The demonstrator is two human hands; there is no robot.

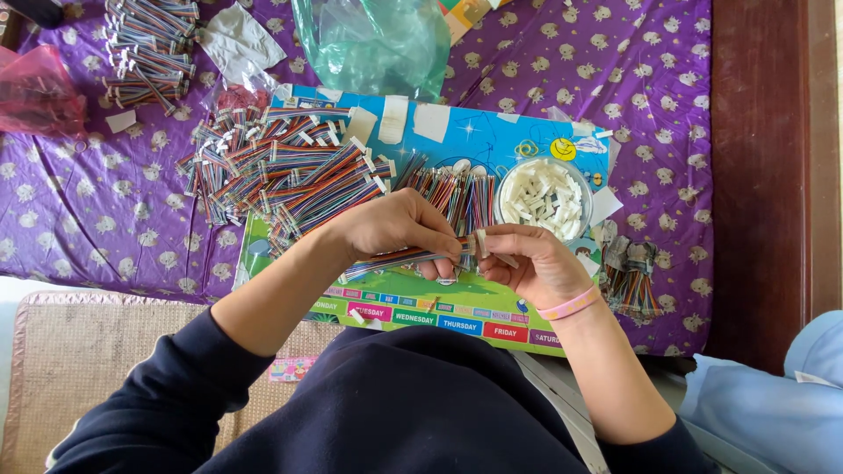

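My left hand point(395, 226) pinches the end of a flat rainbow ribbon cable point(399, 257), which runs out to the left under my fingers. My right hand point(529, 262) holds a small white plastic connector point(482, 243) right against the cable's end. Both hands hover over a colourful printed board point(457, 309) lying on a purple patterned cloth point(88, 202). Just beyond my right hand stands a round clear bowl point(501, 195) full of white connectors point(544, 195).
A big heap of rainbow ribbon cables point(281, 171) lies left of my hands, another bunch point(457, 189) behind them, more point(145, 48) at the far left and a few point(630, 276) by my right wrist. A green plastic bag point(373, 39) sits at the back, a red bag point(35, 88) far left, a dark wooden edge point(773, 175) right.
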